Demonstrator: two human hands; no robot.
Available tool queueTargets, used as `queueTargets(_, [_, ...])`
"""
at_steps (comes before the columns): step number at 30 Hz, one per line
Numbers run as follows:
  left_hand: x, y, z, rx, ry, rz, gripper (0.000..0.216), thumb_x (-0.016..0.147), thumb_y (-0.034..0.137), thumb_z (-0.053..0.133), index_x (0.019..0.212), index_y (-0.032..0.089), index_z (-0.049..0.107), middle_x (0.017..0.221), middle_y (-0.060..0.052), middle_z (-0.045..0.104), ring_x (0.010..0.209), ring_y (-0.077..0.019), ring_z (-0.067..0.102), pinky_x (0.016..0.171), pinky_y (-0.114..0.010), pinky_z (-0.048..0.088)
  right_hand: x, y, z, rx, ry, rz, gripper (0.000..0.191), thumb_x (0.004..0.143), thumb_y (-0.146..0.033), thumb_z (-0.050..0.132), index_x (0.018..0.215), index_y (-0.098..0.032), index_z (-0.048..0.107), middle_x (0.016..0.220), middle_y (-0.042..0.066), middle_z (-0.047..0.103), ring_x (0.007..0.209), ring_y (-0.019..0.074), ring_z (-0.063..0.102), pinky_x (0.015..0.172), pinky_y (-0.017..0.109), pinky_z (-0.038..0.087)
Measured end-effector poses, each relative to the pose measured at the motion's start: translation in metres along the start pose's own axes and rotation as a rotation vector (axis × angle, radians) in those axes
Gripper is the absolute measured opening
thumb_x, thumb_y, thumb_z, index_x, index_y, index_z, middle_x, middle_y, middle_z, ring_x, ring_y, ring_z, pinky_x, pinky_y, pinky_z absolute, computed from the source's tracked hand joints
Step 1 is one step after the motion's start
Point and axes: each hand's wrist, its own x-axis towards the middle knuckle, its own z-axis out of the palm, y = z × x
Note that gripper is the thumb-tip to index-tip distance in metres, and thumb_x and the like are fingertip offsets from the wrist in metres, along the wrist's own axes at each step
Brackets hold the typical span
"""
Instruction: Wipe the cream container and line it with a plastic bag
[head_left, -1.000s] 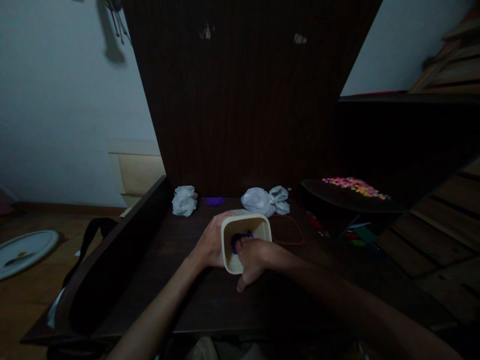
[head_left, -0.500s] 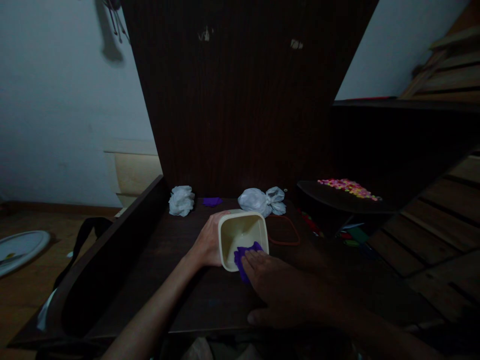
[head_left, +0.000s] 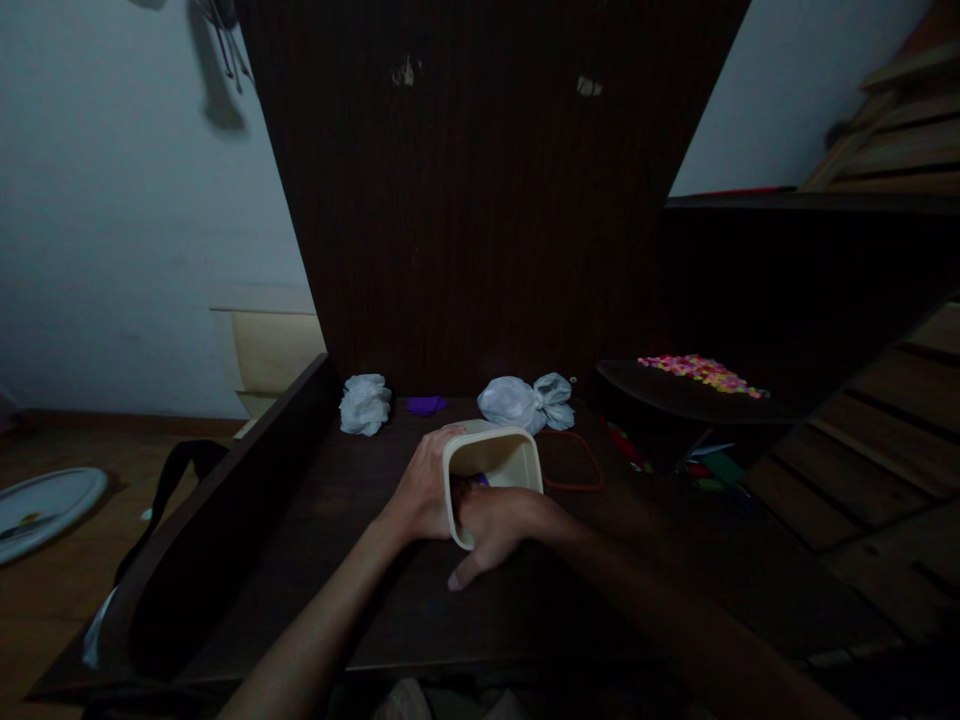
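A cream square plastic container (head_left: 501, 452) lies tilted on the dark wooden table (head_left: 360, 560), its mouth facing me. My left hand (head_left: 421, 490) grips its left wall. My right hand (head_left: 491, 525) reaches into the container with its fingers inside and the thumb hanging outside below the rim. A sliver of purple cloth (head_left: 481, 480) shows just above those fingers, pressed against the inner wall. The fingertips themselves are hidden.
Two white tied plastic bags (head_left: 365, 403) (head_left: 526, 400) and a purple scrap (head_left: 426, 404) lie at the table's back. An orange rubber ring (head_left: 574, 463) lies right of the container. A dark tray (head_left: 679, 395) with colourful beads (head_left: 701, 371) stands at right. A white plate (head_left: 45, 500) lies on the floor.
My right hand, which had drawn back to the container's near rim with the purple cloth, has pushed in again; the cloth is now mostly hidden. The left hand kept its hold.
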Motion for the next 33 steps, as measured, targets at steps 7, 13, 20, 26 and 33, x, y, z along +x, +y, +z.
queueTargets(7, [0.000,-0.001,-0.001,-0.027,-0.026,-0.035,0.107,0.061,0.055,0.083,0.148,0.017,0.035,0.137,-0.022,0.056,0.126,-0.0442,0.058,0.103,-0.061,0.050,0.012,0.007,-0.005,0.033,-0.110,0.143,0.106,0.056,-0.065,0.083,0.138,-0.002,0.060,0.143,0.025,0.058,0.132,0.0407,0.055,0.108,0.042,0.044])
queueTargets(13, [-0.003,-0.004,-0.001,0.014,-0.068,-0.027,0.107,0.061,0.057,0.082,0.149,0.020,0.032,0.136,-0.021,0.056,0.127,-0.0450,0.058,0.103,-0.063,0.050,0.000,-0.001,-0.012,-0.093,-0.171,0.289,0.100,0.055,-0.060,0.086,0.132,-0.002,0.064,0.138,0.027,0.061,0.129,0.0421,0.058,0.107,0.046,0.047])
queueTargets(20, [0.006,0.001,-0.007,0.031,-0.083,-0.009,0.108,0.062,0.056,0.083,0.149,0.017,0.033,0.137,-0.023,0.056,0.126,-0.0439,0.059,0.103,-0.060,0.052,-0.033,-0.011,-0.005,-0.157,0.005,0.266,0.060,0.075,-0.050,0.078,0.114,-0.004,0.075,0.120,0.025,0.071,0.115,0.0412,0.066,0.104,0.050,0.048])
queueTargets(26, [0.007,0.002,-0.007,0.010,-0.075,-0.023,0.108,0.059,0.057,0.086,0.147,0.016,0.038,0.136,-0.022,0.058,0.126,-0.0436,0.060,0.104,-0.060,0.051,-0.085,-0.031,0.005,-0.062,0.140,0.314,0.071,0.081,-0.037,0.074,0.137,0.003,0.058,0.145,0.031,0.054,0.139,0.0410,0.049,0.120,0.049,0.034])
queueTargets(33, [0.006,0.001,-0.006,0.008,-0.062,-0.034,0.107,0.059,0.055,0.085,0.147,0.016,0.037,0.136,-0.023,0.058,0.125,-0.0448,0.060,0.102,-0.061,0.051,-0.096,-0.045,0.002,-0.009,0.117,0.237,0.083,0.083,-0.045,0.074,0.145,0.004,0.049,0.150,0.033,0.046,0.142,0.0425,0.045,0.118,0.050,0.036])
